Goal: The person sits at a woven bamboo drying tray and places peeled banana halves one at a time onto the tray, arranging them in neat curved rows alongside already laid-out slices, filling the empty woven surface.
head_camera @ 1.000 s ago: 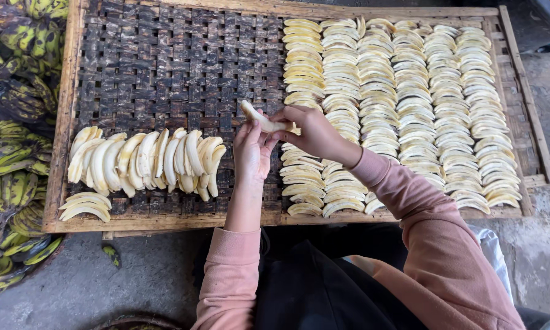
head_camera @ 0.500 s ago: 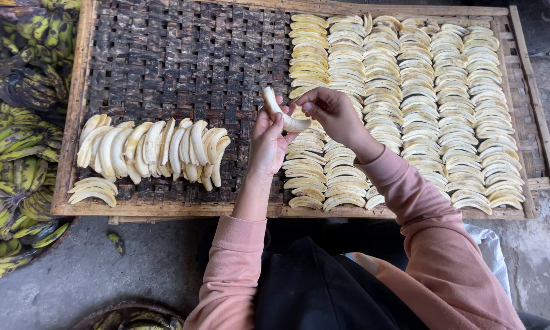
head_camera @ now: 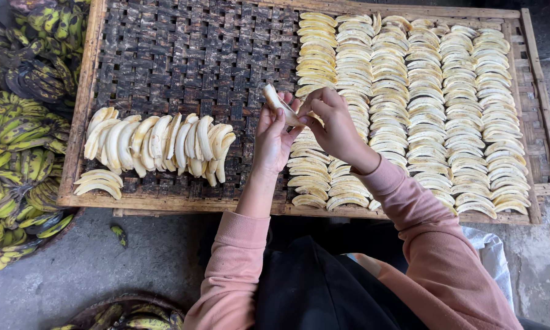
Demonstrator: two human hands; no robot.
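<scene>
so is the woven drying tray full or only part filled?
Part filled: woven drying tray has sliced banana rows on its right, bare weave upper left.

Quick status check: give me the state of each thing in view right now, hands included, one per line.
Left hand: raised over the tray, gripping the peeled banana.
Right hand: closed on the same banana, fingers at its lower end.
Peeled banana: whole, held tilted above the tray.
Woven tray: right part covered, middle bare.
Banana slices: laid flat in neat columns.
Peeled bananas: uncut, lined up at the left.
Unpeeled bananas: green-yellow, heaped beside the tray.
</scene>
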